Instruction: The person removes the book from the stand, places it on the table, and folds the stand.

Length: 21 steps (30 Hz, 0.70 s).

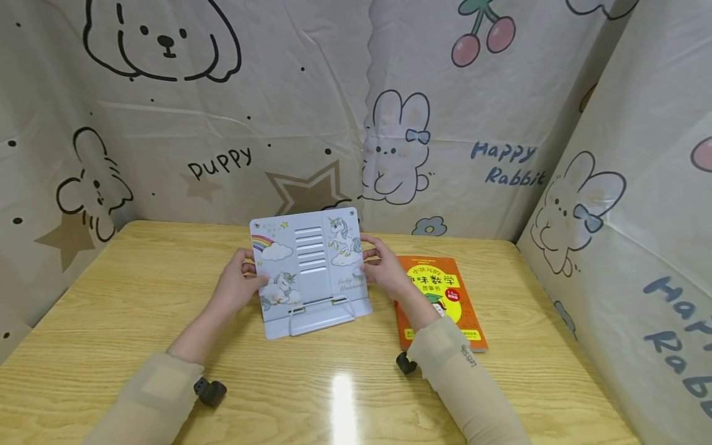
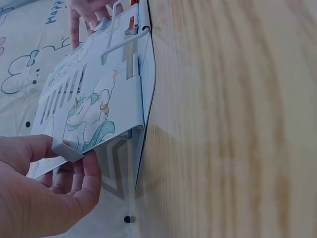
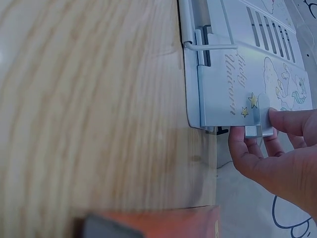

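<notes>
A pale metal book stand (image 1: 317,287) printed with unicorns, clouds and a rainbow leans back on the wooden table. Its left edge is pinched by my left hand (image 1: 236,284), thumb in front and fingers behind. On the opposite edge, my right hand (image 1: 389,269) grips it the same way. A small side tab (image 2: 67,150) sits under the left thumb in the left wrist view. The right wrist view shows a similar tab (image 3: 262,119) by the right thumb. Across the stand's lower lip runs a white wire bar (image 2: 126,43). Its back is hidden.
An orange book (image 1: 466,309) with a yellow circle on its cover lies right of the stand, partly under my right forearm. The wooden table (image 1: 111,309) meets a patterned cloth (image 1: 306,123) behind and at the sides. Small black devices (image 1: 210,392) sit at both wrists.
</notes>
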{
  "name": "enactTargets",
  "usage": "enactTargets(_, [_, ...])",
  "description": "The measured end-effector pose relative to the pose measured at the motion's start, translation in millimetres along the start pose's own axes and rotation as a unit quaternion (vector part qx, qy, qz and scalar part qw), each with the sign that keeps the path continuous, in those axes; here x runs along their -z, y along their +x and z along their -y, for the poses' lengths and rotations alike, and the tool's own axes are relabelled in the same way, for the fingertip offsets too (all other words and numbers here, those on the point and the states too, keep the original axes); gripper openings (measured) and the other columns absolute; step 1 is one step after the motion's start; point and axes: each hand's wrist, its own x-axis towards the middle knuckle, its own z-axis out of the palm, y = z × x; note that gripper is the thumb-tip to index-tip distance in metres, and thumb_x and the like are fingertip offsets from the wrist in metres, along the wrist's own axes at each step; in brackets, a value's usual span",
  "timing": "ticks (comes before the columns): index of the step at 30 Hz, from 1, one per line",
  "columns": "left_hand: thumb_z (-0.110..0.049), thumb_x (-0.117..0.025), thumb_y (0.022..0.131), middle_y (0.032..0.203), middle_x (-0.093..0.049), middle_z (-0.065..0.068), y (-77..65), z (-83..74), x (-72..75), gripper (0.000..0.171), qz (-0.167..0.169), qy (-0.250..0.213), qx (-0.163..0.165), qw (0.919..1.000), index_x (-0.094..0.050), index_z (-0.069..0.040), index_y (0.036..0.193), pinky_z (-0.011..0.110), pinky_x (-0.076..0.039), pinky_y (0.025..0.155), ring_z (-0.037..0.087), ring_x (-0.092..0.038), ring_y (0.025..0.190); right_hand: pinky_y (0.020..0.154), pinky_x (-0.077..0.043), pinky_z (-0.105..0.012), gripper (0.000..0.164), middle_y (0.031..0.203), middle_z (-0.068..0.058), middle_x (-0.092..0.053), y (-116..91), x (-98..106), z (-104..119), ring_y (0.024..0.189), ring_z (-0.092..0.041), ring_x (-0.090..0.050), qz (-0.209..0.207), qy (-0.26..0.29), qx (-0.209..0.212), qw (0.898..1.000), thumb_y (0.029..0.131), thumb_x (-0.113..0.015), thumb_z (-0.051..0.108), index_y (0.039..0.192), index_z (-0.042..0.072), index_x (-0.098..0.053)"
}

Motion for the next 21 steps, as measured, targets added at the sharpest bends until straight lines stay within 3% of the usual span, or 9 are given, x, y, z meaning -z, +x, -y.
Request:
enactTargets(10, [-0.003, -0.056, 0.083, 0.097, -0.05, 0.015, -3.9, -0.1, -4.5, 0.041, 0.004, -0.004, 0.007, 1.0, -0.036, -0.005, 0.118, 0.038, -0.053, 0.07, 0.022, -0.053, 0.08, 0.078, -0.047, -0.051, 0.053, 0.106, -0.01, -0.047, 1.4, 2.7, 0.0, 0.09, -0.024, -0.051, -0.005, -0.015, -0.009, 1.0, 0.086, -0.054, 0.0, 0.127, 0.032, -0.042])
enactTargets(21, [-0.005, -0.056, 0.084, 0.1, -0.051, 0.016, -8.7, -2.6, -7.4, 0.042, 0.011, -0.001, 0.014, 0.9998, -0.035, -0.006, 0.119, 0.039, -0.053, 0.071, 0.025, -0.054, 0.085, 0.075, -0.048, -0.049, 0.052, 0.105, -0.008, -0.048, 6.4, 6.9, -1.5, 0.089, -0.023, -0.052, -0.004, -0.007, -0.018, 1.0, 0.084, -0.055, -0.002, 0.125, 0.029, -0.045])
